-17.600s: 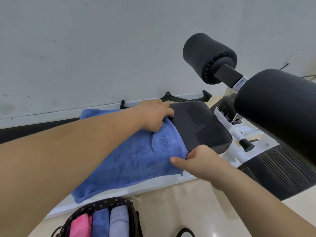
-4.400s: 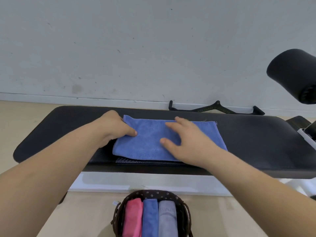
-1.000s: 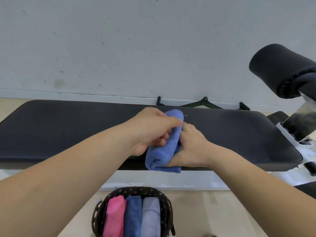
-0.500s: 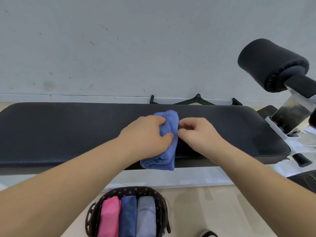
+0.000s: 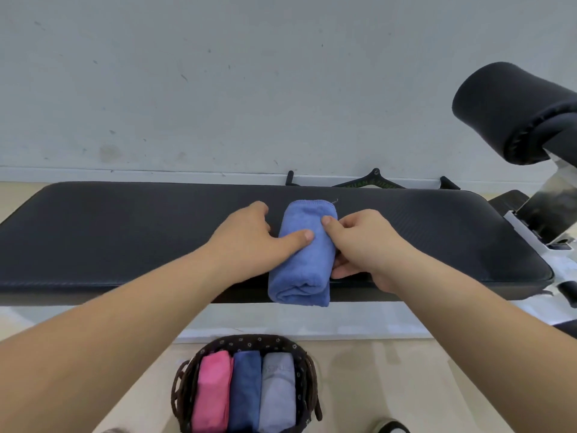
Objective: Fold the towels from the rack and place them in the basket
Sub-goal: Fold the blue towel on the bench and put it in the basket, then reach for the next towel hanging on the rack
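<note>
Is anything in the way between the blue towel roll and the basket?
No, nothing visible. The left hand and right hand hold the blue towel roll on the bench; the basket sits just below, though three towels nearly fill it.

bench pad (image 5: 125, 232) open left, foam roller (image 5: 505, 110) right, basket (image 5: 249, 340) crowded
</note>
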Tool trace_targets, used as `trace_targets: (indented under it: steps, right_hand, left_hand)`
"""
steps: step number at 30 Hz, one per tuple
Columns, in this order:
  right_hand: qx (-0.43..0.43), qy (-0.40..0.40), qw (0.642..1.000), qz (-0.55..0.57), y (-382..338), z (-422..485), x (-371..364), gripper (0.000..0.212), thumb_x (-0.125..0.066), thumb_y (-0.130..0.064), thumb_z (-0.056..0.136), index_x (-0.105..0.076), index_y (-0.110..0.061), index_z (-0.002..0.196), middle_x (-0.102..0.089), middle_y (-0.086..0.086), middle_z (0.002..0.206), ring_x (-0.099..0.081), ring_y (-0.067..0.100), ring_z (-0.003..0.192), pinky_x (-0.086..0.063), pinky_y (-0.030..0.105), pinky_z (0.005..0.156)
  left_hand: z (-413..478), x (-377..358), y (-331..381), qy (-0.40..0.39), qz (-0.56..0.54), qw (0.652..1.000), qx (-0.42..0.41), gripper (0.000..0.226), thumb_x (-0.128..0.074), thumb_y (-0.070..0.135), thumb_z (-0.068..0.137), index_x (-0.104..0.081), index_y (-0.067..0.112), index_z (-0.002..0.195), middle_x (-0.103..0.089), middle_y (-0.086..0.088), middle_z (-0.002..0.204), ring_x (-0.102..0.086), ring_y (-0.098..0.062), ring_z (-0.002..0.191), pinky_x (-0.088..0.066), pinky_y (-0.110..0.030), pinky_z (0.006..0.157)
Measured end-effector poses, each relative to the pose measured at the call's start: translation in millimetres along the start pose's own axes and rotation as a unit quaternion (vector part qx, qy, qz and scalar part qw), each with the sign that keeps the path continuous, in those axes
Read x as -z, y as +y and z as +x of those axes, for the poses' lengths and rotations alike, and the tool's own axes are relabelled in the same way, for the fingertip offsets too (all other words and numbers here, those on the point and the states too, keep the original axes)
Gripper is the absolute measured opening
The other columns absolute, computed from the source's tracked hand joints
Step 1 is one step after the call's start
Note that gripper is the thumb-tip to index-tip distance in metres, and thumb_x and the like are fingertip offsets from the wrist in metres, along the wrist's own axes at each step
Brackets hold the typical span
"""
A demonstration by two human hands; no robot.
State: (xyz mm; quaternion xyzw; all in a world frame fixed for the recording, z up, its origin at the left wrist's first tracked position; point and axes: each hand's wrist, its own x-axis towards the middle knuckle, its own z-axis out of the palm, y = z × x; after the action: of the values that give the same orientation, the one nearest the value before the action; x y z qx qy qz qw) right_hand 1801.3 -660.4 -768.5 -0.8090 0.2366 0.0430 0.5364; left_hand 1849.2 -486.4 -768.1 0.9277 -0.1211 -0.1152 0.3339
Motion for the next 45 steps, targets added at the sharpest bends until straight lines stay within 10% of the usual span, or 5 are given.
trace_targets:
  steps: [7,16,22,38,45]
  right_hand:
    - [0.013,-0.085,0.992,0.091,11.0,-37.6,-36.4,0.037,-0.048,-0.024,0.109,-0.068,0.007,0.105,-0.077,0.015,0.091,-0.075,0.022,0.072,-0.06,0.031,0.059]
    - [-0.04,-0.25,0.963,-0.089,55.9,-95.4,-74.6,0.046,-0.047,-0.064,0.099,-0.071,-0.028,0.114,-0.075,-0.005,0.114,-0.073,0.018,0.1,-0.063,0.038,0.084]
    - [-0.04,-0.353,0.935,0.013,85.7,-107.7,-105.1,0.045,-0.074,-0.044,0.089,-0.064,-0.029,0.13,-0.075,-0.009,0.123,-0.068,0.012,0.119,-0.049,0.045,0.11]
    - [-0.208,-0.212,0.955,0.01,232.4,-15.4,-198.4,0.034,-0.07,-0.022,0.09,-0.066,-0.015,0.122,-0.077,0.006,0.109,-0.074,0.025,0.101,-0.06,0.046,0.095]
    - [-0.277,-0.145,0.949,0.04,279.6,27.2,-231.3,0.043,-0.067,-0.025,0.092,-0.054,-0.018,0.132,-0.068,0.005,0.118,-0.067,0.024,0.105,-0.057,0.038,0.088]
  left_hand:
    - [-38.5,6.2,-5.7,-0.115,-0.305,0.939,0.107,0.033,-0.088,0.032,0.079,-0.077,0.012,0.103,-0.082,-0.002,0.089,-0.079,-0.018,0.084,-0.063,-0.036,0.083]
    - [-124.6,8.9,-74.0,-0.163,-0.336,0.92,0.121,0.023,-0.069,0.015,0.091,-0.075,0.02,0.112,-0.081,0.002,0.103,-0.078,-0.015,0.095,-0.061,-0.03,0.079]
    - [-121.4,-4.9,-104.7,-0.175,-0.377,0.897,0.152,0.027,-0.063,0.009,0.088,-0.072,0.008,0.114,-0.08,-0.012,0.103,-0.077,-0.022,0.084,-0.06,-0.031,0.069]
    - [-57.8,-146.5,-236.1,-0.123,-0.49,0.785,0.358,0.017,-0.069,0.002,0.091,-0.068,0.006,0.107,-0.074,-0.015,0.099,-0.071,-0.028,0.087,-0.057,-0.036,0.07]
    - [-49.2,-193.8,-278.6,-0.011,-0.14,0.945,0.295,0.019,-0.055,0.011,0.09,-0.071,0.02,0.095,-0.074,-0.002,0.104,-0.067,-0.026,0.1,-0.053,-0.036,0.097]
